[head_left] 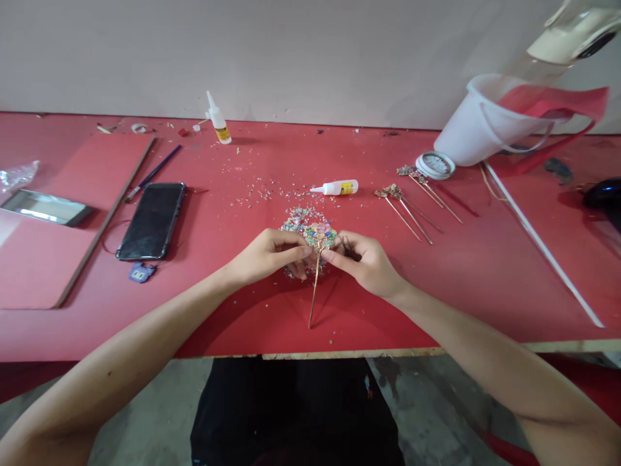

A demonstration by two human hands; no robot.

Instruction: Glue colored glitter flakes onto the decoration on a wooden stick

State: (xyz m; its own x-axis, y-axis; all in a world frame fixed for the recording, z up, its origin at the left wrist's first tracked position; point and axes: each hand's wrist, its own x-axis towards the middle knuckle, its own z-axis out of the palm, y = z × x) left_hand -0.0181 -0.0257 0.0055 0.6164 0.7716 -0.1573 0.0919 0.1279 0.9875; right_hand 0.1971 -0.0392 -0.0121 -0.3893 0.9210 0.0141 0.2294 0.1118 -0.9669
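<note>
My left hand (272, 255) and my right hand (366, 262) meet at the middle of the red table (252, 310). Both pinch a golden hairpin (316, 278) with a colourful flower-like head; its long prong points down toward me. Behind the hairpin's head lies a heap of small multicoloured beads (298, 220). A small white glue bottle (337, 188) lies on its side just beyond the heap.
Two pairs of finished hairpins (412, 210) lie right of centre beside a round tin (435, 164) and a tipped white bucket (485, 123). A black phone (152, 219), a blue pencil (155, 171), a red board (58, 213) and a mirror (46, 207) lie left. Another glue bottle (218, 121) stands at the back.
</note>
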